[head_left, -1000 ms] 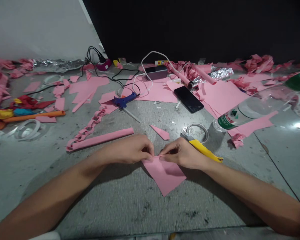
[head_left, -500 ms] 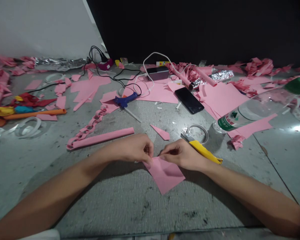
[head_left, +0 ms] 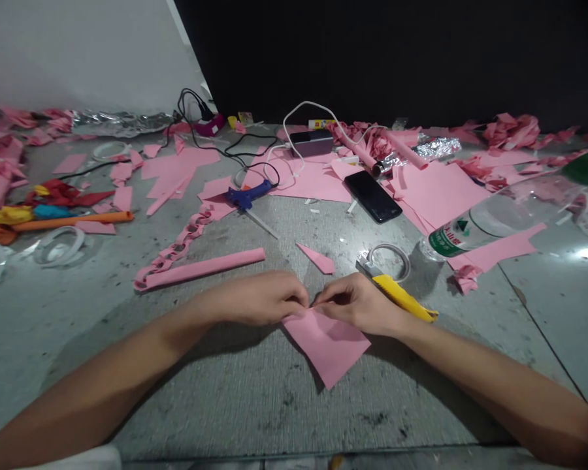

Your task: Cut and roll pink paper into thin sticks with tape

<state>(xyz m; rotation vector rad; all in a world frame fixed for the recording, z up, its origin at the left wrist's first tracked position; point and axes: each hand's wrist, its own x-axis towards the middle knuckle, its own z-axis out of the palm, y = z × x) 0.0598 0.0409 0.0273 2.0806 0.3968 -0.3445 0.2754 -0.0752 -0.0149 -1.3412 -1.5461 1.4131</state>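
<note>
Between both hands, near the front of the worktop [head_left: 255, 411]: pink sheet [head_left: 326, 352], one corner pointing at the person. Left hand [head_left: 269, 297] and right hand [head_left: 355, 301] side by side, each grip closed, thumb and fingertips pinching the sheet's far edge. Step looks like folding or rolling that edge; fingers hide which. Next move probably calls for level pinches and even pressure along the edge. Just beyond, pink scrap [head_left: 317, 260]; yellow cutter [head_left: 404, 297] beside right hand; pink tube [head_left: 203, 269] past left arm; farther, glue gun [head_left: 249, 194], phone [head_left: 372, 197].
</note>
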